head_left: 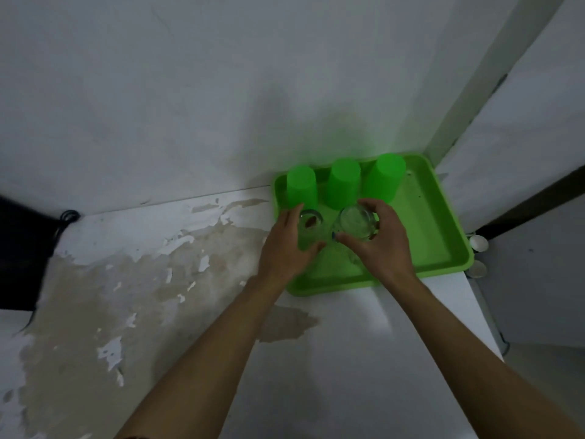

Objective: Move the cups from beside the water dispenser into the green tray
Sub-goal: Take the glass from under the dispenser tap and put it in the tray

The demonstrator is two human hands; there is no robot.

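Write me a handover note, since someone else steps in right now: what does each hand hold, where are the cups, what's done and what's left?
Left hand: wrapped around a clear glass, low over the green tray near its left side.
Right hand: gripping a second clear glass from above, over the tray's middle.
Done: three green cups stand upside down in a row along the tray's far edge.
Left: set both glasses down in the tray and let go. Whether they already touch the tray floor is unclear. The water dispenser is out of view, so check there for remaining cups.
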